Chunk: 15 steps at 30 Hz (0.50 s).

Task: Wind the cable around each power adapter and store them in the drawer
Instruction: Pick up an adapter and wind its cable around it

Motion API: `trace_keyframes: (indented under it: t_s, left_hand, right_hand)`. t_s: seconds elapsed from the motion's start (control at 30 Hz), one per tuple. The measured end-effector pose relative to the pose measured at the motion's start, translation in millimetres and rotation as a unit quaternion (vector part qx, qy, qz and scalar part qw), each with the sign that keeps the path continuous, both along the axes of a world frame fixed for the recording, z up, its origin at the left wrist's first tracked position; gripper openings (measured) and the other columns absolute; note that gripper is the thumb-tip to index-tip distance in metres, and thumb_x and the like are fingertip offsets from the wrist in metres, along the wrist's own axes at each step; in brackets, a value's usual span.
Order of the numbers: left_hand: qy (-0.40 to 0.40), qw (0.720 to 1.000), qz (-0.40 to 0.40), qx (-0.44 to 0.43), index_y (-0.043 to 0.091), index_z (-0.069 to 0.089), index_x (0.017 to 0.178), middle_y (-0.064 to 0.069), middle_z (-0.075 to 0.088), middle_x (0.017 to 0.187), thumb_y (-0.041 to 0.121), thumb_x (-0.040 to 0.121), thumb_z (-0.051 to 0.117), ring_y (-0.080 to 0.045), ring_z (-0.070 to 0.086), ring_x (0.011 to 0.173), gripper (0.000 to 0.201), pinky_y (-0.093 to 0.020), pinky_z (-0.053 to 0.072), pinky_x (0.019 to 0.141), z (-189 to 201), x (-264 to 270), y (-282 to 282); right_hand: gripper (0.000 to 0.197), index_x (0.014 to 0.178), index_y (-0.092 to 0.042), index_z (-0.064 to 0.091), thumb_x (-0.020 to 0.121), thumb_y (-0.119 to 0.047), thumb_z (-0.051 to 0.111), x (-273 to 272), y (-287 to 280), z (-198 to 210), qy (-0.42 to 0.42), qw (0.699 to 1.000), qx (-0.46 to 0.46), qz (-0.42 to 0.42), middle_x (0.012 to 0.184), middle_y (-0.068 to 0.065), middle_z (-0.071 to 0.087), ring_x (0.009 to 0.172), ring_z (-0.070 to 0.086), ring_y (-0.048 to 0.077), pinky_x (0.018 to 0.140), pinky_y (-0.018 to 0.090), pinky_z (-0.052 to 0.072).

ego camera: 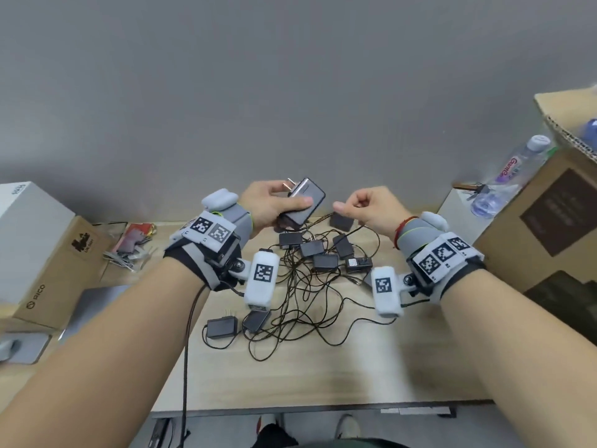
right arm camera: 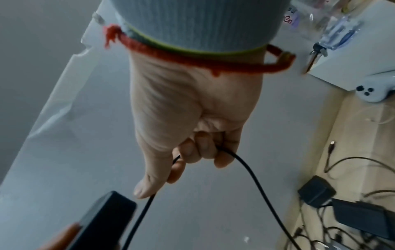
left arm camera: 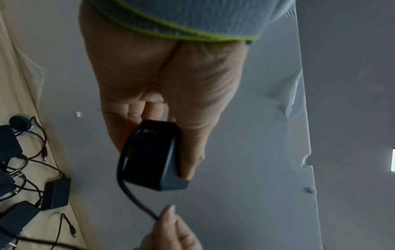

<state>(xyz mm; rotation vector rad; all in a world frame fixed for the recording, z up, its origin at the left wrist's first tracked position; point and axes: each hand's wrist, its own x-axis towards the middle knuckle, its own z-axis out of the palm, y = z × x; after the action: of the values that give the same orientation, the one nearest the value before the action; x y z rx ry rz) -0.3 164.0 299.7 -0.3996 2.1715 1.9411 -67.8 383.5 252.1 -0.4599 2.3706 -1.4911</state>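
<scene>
My left hand (ego camera: 274,205) grips a black power adapter (ego camera: 303,202) above the table's far edge, prongs pointing up and left; the left wrist view shows the thumb along its side (left arm camera: 153,155). A thin black cable (right arm camera: 252,174) leaves that adapter and passes through my right hand (ego camera: 368,205), whose curled fingers (right arm camera: 203,148) and thumb pinch it just to the right of the adapter. On the wooden table (ego camera: 323,376) below lies a tangled pile of several more black adapters (ego camera: 319,253) with their cables. No drawer shows in any view.
Cardboard boxes (ego camera: 48,253) stand at the left. A large box (ego camera: 533,227) with a water bottle (ego camera: 510,173) beside it is at the right. Two more adapters (ego camera: 223,328) lie near the front left of the pile. A grey wall (ego camera: 290,92) rises behind the table.
</scene>
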Motion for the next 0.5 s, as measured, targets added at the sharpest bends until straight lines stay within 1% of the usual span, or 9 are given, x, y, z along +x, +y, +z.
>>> trace_keyframes:
  t_s: [0.07,0.13,0.17,0.2,0.27,0.33,0.4,0.43,0.5]
  left_hand:
    - [0.012,0.999,-0.024,-0.031,0.016,0.072,0.109,-0.014,0.075,0.103,0.022,0.073,0.086,-0.034,0.071,0.098,0.039,-0.047,0.058,0.087,2.7,-3.4,-0.5]
    - [0.023,0.997,-0.054,-0.057,0.021,0.071,0.113,-0.009,0.075,0.103,0.017,0.079,0.081,-0.025,0.073,0.092,0.036,-0.032,0.059,0.075,4.4,-6.2,-4.2]
    - [0.026,0.995,-0.067,-0.062,0.021,0.071,0.115,-0.008,0.075,0.104,0.016,0.08,0.079,-0.021,0.072,0.092,0.036,-0.028,0.058,0.075,5.7,-6.8,-7.0]
    - [0.027,0.995,-0.076,-0.065,0.02,0.071,0.115,-0.007,0.075,0.105,0.015,0.081,0.078,-0.019,0.071,0.092,0.035,-0.026,0.057,0.076,7.2,-6.4,-10.2]
    - [0.022,0.994,-0.079,-0.078,0.017,0.072,0.11,-0.009,0.074,0.102,0.015,0.083,0.076,-0.016,0.07,0.086,0.028,-0.023,0.055,0.071,13.9,-6.8,-22.0]
    - [0.003,0.993,-0.069,-0.099,0.017,0.073,0.099,-0.008,0.072,0.09,0.02,0.083,0.075,-0.018,0.066,0.079,0.016,-0.025,0.053,0.064,20.8,-8.6,-34.9]
    - [-0.017,0.994,-0.057,-0.089,0.019,0.071,0.094,-0.006,0.07,0.087,0.025,0.084,0.074,-0.02,0.066,0.08,0.011,-0.029,0.055,0.064,24.9,-10.4,-46.6]
    - [-0.032,0.996,-0.055,-0.061,0.021,0.07,0.098,-0.007,0.07,0.093,0.026,0.086,0.073,-0.023,0.069,0.086,0.014,-0.033,0.058,0.067,26.0,-10.5,-50.2]
    - [-0.07,0.996,-0.058,0.006,0.022,0.063,0.111,-0.009,0.069,0.106,0.033,0.091,0.068,-0.03,0.072,0.096,0.024,-0.039,0.062,0.074,28.3,-9.7,-56.5]
  right_hand:
    - [0.05,0.079,-0.004,0.063,0.089,-0.053,0.063,-2.1,-10.9,12.8,-0.006,1.0,-0.015,0.004,0.064,0.006,0.044,0.06,0.043,0.018,0.063,0.03,0.037]
    - [0.067,0.09,0.001,0.064,0.09,-0.065,0.051,-1.8,-25.3,20.3,-0.032,0.999,-0.012,0.024,0.064,0.003,0.036,0.06,0.035,0.019,0.064,0.032,0.03]
    - [0.071,0.091,-0.001,0.064,0.087,-0.071,0.05,-0.7,-31.1,22.8,-0.041,0.998,0.0,0.043,0.064,0.003,0.034,0.061,0.032,0.021,0.063,0.033,0.028]
    - [0.069,0.088,-0.007,0.066,0.084,-0.074,0.05,0.5,-36.0,22.9,-0.041,0.997,0.013,0.062,0.066,0.006,0.033,0.063,0.031,0.023,0.062,0.036,0.026]
    - [0.054,0.076,-0.02,0.069,0.084,-0.071,0.053,0.4,-46.7,23.4,-0.022,0.995,0.026,0.091,0.069,0.008,0.035,0.063,0.031,0.025,0.061,0.038,0.026]
    - [0.048,0.076,-0.025,0.071,0.083,-0.07,0.056,-1.4,-57.7,25.9,-0.021,0.996,0.001,0.092,0.071,0.009,0.04,0.064,0.032,0.025,0.061,0.037,0.027]
    - [0.06,0.084,-0.017,0.072,0.078,-0.075,0.058,-4.3,-70.6,28.9,-0.023,0.996,-0.026,0.081,0.07,0.008,0.043,0.063,0.03,0.025,0.061,0.036,0.026]
    - [0.061,0.086,-0.013,0.071,0.079,-0.073,0.059,-5.2,-76.1,30.4,-0.016,0.997,-0.031,0.075,0.067,0.006,0.041,0.059,0.03,0.022,0.058,0.034,0.025]
    - [0.052,0.088,-0.009,0.071,0.086,-0.06,0.061,-7.1,-86.9,31.2,0.002,0.997,-0.039,0.065,0.059,-0.004,0.038,0.051,0.029,0.012,0.053,0.029,0.024]
